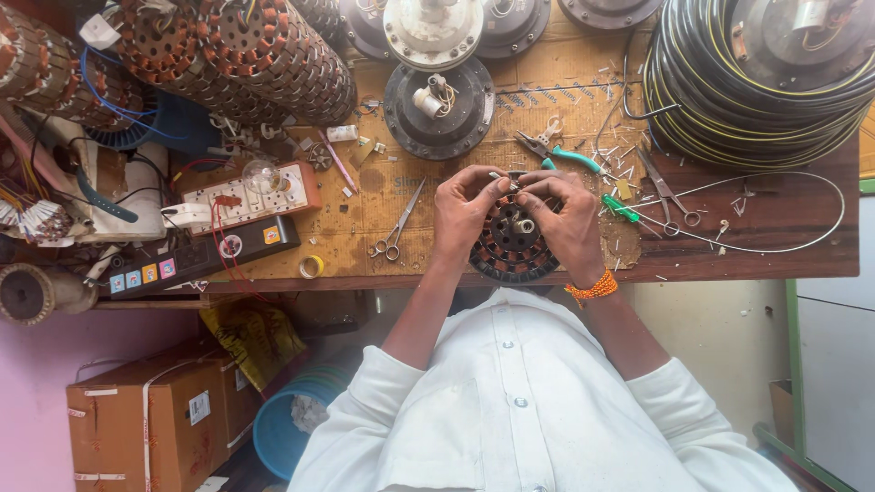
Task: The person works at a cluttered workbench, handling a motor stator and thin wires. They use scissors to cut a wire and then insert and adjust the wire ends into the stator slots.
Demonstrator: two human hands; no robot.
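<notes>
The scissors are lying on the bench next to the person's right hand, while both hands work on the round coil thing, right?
Not quite. In the head view the scissors lie beside the left hand, not the right hand. The rest holds: they rest on the bench, and both hands work on the round wound stator.
</notes>
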